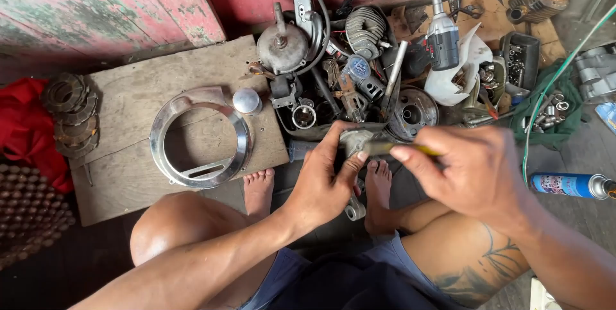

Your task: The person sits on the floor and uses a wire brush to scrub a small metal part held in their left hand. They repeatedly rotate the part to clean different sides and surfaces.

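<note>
1. The left hand (324, 181) has its grip pinched around a small grey metal part (355, 141): thumb on top, fingers curled under it. The part sits directly in this grip, above the two bare feet.
2. The right hand (471, 169) has its grip pressed together on a thin yellow-handled tool (385, 148). The tool's tip reaches left and touches the metal part, so the part lies just beside the right fingertips.
3. One short metal rod piece (355, 209) hangs or lies below the left hand, between the feet; I cannot tell if it is joined to the held part.
4. On the floor lies one wooden board (128, 175). It carries one shiny metal ring cover (200, 137) and one small round silver cap (247, 101).
5. Beyond the hands is a heap of engine parts (346, 72), too many to count, with one cordless drill (443, 37) among them.
6. One blue spray can (568, 185) lies at the right, well apart from the hands.
7. At the left, one stack of rusty toothed discs (70, 114) lies beside one red cloth (25, 127).
</note>
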